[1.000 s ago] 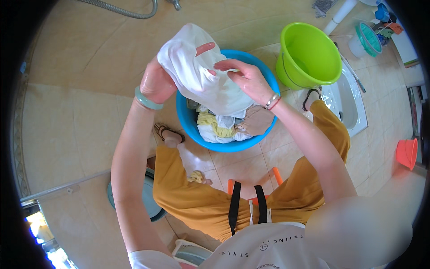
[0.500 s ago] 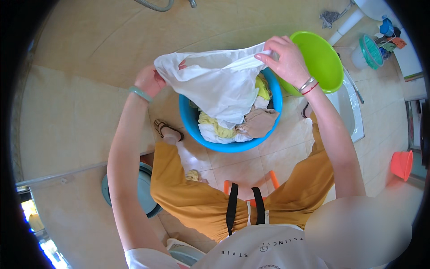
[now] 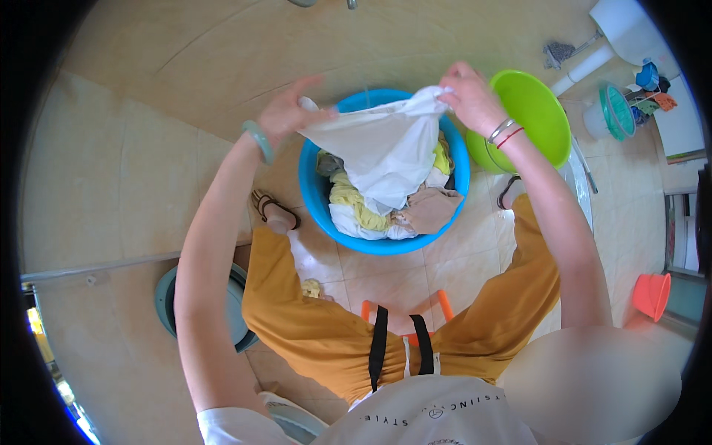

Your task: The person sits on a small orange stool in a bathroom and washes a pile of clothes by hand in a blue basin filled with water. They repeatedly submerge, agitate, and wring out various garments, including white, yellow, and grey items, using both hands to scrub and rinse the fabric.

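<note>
left hand (image 3: 288, 113) shifted inward, loosely spread, right hand (image 3: 472, 96) pinching creased, tapering white cloth (image 3: 382, 144)

We look through the left one of two wide fisheye cameras worn side by side on the person's head. Our view faces steeply down, the person's left on our left, with the right hand's (image 3: 471, 98) grip on the white cloth (image 3: 380, 141) above centre. We sit close enough to take in both forearms (image 3: 215, 256) from near the lower edge up to the grip. The shirt (image 3: 437, 406), on the near side of the grip, fills our lower edge; the blue basin (image 3: 382, 248) lies lower than the grip, seen from above. Right of the grip we reach past the green bucket (image 3: 530, 111) to a red bucket (image 3: 651, 297); far out from it, black closes our corners and straight edges bend.
</note>
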{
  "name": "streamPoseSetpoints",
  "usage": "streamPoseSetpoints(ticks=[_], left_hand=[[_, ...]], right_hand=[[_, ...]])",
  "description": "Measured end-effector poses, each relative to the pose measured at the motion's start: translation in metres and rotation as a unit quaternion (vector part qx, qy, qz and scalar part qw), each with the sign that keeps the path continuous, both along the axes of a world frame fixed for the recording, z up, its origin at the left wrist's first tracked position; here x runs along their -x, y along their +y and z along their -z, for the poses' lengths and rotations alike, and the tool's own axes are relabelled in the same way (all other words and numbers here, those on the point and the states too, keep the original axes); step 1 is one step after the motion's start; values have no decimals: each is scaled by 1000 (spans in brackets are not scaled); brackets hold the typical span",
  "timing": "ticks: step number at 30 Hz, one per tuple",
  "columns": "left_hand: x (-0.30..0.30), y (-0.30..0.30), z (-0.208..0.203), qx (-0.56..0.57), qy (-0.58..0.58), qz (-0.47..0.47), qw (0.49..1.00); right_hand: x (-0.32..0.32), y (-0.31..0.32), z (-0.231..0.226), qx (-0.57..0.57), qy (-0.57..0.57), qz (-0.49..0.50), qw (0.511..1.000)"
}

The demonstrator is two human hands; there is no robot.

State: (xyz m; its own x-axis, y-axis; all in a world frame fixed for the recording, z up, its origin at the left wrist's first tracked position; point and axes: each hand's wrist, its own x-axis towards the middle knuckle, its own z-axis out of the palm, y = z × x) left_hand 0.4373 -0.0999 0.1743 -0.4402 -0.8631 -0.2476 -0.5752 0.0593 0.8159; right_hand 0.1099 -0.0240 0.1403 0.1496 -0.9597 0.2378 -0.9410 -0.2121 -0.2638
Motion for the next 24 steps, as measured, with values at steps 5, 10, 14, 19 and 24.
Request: streamPoseSetpoints(ticks=[5,10,14,19,24], left_hand=[[1,-8,-29,151,-230,2,962],[-1,-1,-74,112,103,-78,985],[14,-8,-71,33,344,-114,932],[25,-21,9,126,320,-186,920],[27,-7,154,163,130,-153,966]], right_hand=[[-24,-15,-56,-128,-492,40,860],[-52,-18,-110,-91,-733,-62,671],[-69,-32,-103,-49,-770,-124,624],[-58,-59,-11,-63,-739,-75,666],[-50,-60,114,-142,-372,-68,915]])
